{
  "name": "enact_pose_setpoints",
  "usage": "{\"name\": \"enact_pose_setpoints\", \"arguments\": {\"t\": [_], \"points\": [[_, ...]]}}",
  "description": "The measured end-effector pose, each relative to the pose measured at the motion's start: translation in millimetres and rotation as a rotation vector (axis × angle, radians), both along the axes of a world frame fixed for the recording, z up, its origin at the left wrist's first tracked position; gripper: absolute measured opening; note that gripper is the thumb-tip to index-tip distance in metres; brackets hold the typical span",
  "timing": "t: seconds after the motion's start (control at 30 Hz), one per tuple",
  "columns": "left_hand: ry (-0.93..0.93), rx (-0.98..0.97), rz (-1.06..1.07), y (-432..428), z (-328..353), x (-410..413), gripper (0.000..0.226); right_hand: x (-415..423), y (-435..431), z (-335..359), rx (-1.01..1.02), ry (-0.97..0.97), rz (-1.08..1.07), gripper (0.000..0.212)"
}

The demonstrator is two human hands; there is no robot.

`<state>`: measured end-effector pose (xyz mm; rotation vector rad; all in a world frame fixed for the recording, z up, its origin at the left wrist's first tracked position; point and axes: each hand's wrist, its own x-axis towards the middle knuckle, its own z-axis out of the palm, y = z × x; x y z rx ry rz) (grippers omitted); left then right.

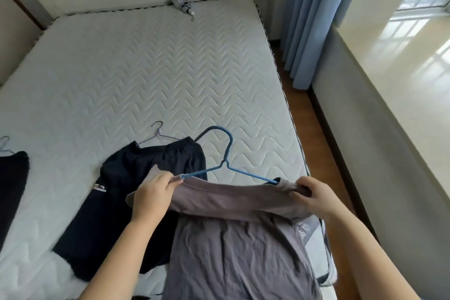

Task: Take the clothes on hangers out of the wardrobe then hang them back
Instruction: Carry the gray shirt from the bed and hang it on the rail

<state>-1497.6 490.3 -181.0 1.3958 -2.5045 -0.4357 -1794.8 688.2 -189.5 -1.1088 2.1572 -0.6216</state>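
Observation:
A grey-brown garment (233, 238) hangs down in front of me, its waistband stretched between both hands over a blue hanger (226, 153) whose hook points away from me. My left hand (152, 193) pinches the waistband at the hanger's left end. My right hand (314, 196) grips the waistband at the right end. Dark shorts (136, 197) lie flat on the mattress (146, 68) to the left, on a thin lilac hanger (159, 135). Another dark garment (11, 185) with a wire hanger (4, 145) lies at the far left edge.
A folded grey umbrella (181, 3) lies at the head of the mattress. Blue curtains (314, 14) hang at the right by a window sill (401, 56). A strip of wooden floor (306, 114) runs between bed and wall.

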Motion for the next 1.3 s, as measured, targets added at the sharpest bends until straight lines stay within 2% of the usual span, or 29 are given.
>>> {"name": "enact_pose_setpoints", "arguments": {"t": [0.1,0.2,0.27,0.5,0.63,0.77,0.87,0.97,1.2,1.3], "points": [[-0.021,-0.023,0.085,29.4,7.8,40.9,0.019,19.3,-1.1,0.4,0.051,0.057,0.132,0.018],[0.008,0.017,0.207,53.9,16.5,77.7,0.02,49.7,-4.3,2.4,0.02,0.11,0.207,0.036],[0.048,0.043,0.264,67.7,23.3,102.0,0.021,73.2,-6.4,6.0,0.013,0.144,0.236,0.041],[0.175,0.146,0.437,122.6,32.2,234.6,0.023,182.3,-24.3,23.5,-0.049,0.125,0.338,0.032],[0.284,0.167,0.61,176.2,25.4,346.6,0.02,287.5,-50.2,39.4,-0.086,0.133,0.502,0.027],[0.274,0.188,0.847,248.0,15.0,470.8,0.026,427.4,-69.6,44.7,-0.105,0.194,0.766,0.045],[0.304,0.198,1.032,300.6,8.4,543.6,0.015,525.5,-83.9,37.1,-0.076,0.198,0.945,0.025],[0.34,0.179,1.231,332.9,6.1,591.5,0.011,605.7,-97.5,43.6,-0.104,0.185,1.075,0.019],[0.354,0.06,1.527,316.4,6.5,683.4,0.011,752.6,-153.9,42.0,-0.114,0.13,1.24,0.017],[0.301,0.045,1.563,290.9,13.1,730.9,0.011,809.2,-187.5,30.1,-0.083,0.065,1.265,0.018]]}}
